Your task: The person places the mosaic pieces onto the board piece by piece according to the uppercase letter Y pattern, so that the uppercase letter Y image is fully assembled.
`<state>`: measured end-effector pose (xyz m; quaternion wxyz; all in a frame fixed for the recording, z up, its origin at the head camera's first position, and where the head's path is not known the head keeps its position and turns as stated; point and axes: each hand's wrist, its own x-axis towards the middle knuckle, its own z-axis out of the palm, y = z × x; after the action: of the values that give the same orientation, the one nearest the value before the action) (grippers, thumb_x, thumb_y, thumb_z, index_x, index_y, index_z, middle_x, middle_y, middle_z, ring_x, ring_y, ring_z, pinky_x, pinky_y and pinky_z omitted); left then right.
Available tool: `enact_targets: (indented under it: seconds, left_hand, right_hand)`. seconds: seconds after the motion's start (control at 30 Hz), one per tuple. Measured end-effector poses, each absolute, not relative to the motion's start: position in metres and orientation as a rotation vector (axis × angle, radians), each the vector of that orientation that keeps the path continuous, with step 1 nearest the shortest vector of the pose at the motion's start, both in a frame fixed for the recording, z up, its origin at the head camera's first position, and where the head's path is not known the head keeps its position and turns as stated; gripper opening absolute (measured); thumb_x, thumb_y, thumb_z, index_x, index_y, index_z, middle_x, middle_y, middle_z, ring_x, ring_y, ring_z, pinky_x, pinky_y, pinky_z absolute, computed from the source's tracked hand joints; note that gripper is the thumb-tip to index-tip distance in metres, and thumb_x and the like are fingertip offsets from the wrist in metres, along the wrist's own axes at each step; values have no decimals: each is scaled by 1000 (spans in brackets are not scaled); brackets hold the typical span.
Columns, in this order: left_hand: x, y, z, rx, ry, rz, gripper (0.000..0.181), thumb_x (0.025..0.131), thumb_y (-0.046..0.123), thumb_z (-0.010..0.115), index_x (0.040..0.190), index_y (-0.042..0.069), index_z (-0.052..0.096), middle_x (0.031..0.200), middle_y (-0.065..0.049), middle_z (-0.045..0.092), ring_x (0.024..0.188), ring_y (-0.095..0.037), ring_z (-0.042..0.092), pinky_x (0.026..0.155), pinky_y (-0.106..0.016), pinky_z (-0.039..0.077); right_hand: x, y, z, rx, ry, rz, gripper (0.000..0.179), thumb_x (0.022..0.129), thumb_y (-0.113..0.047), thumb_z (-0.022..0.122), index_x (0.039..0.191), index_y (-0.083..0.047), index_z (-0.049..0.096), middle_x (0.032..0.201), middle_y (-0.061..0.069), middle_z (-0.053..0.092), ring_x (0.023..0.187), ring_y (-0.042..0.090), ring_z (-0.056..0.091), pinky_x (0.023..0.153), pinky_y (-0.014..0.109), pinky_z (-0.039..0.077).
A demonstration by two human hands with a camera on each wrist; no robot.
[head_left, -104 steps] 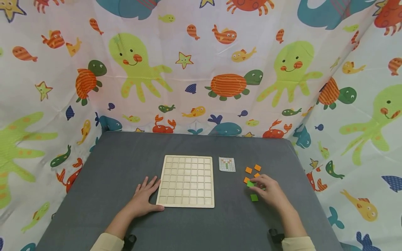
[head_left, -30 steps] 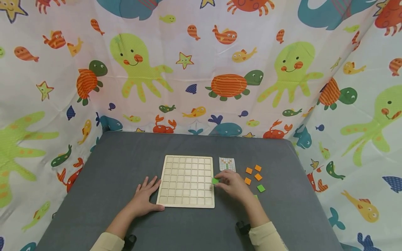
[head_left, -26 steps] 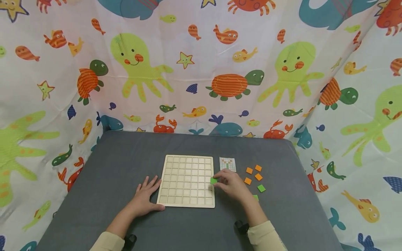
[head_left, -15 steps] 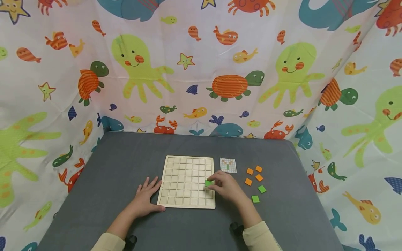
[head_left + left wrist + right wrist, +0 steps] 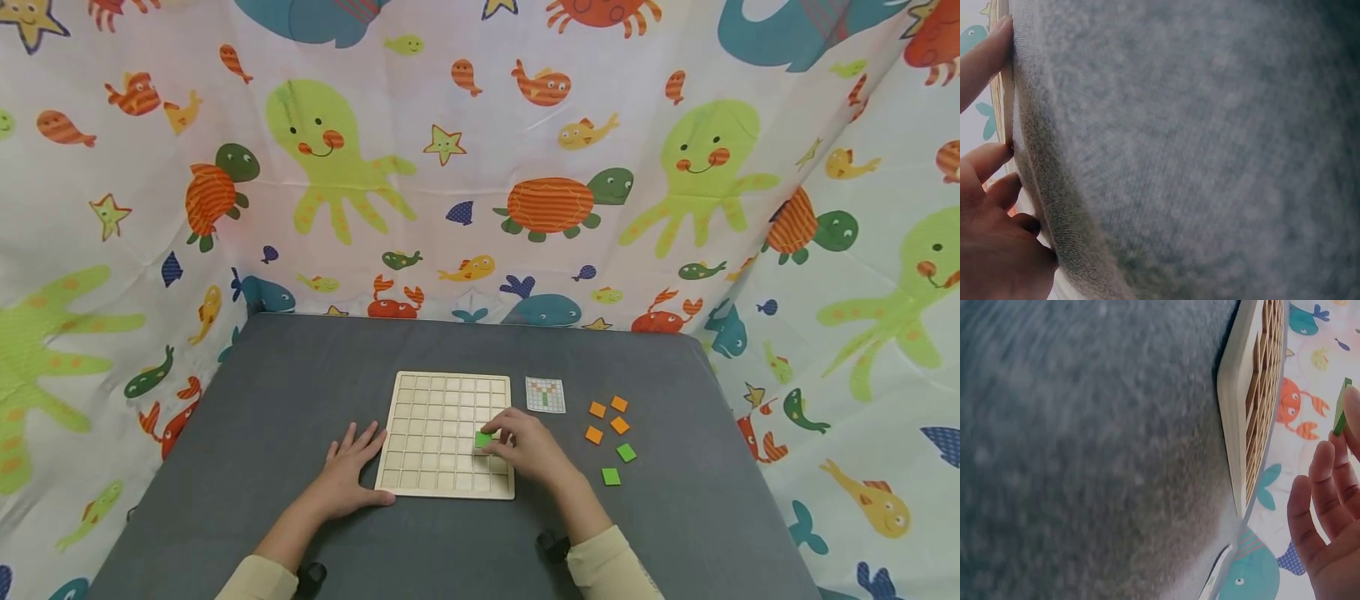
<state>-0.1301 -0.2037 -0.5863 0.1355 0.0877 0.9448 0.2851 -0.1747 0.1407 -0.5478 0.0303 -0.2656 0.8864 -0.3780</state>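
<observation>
A wooden grid board (image 5: pixel 435 429) with small square cells lies on the grey table. My left hand (image 5: pixel 348 475) rests at its left edge, fingers spread; in the left wrist view the fingertips of that hand (image 5: pixel 997 231) touch the board's side. Over the right part of the grid, my right hand (image 5: pixel 528 446) pinches a green square tile (image 5: pixel 482 439) between thumb and fingers. The right wrist view shows this tile (image 5: pixel 1342 406) held above the board (image 5: pixel 1238 406), its thin edge visible.
Right of the board lie several orange tiles (image 5: pixel 597 409) and two more green tiles (image 5: pixel 626 452) (image 5: pixel 611 477). A small card (image 5: pixel 545 395) printed with a coloured grid pattern sits beside the board's upper right corner. A sea-animal curtain (image 5: pixel 450 167) hangs behind the grey table (image 5: pixel 450 550).
My right hand picked up a green tile from the loose pieces and carried it left, past the board's right edge, over the grid. My left hand stays at the board.
</observation>
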Motion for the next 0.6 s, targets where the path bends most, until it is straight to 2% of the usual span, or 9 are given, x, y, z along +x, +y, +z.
enact_targets:
  seconds: [0.33, 0.6]
  left_hand:
    - [-127, -206, -589, 250, 2717, 852, 118, 67, 58, 88, 160, 13, 30, 168, -16, 19, 155, -47, -2, 118, -71, 1]
    - [-128, -206, -585, 290, 2723, 864, 116, 70, 55, 88, 160, 9, 30, 168, -18, 18, 154, -49, -2, 116, -73, 2]
  right_hand:
    - [-173, 126, -550, -826, 2702, -1123, 23, 87, -23, 81, 109, -17, 76, 104, -5, 68, 79, 5, 58, 66, 22, 49]
    - [-173, 113, -548, -835, 2715, -1073, 24, 88, -23, 80, 111, -18, 76, 104, -6, 67, 79, 5, 58, 65, 22, 49]
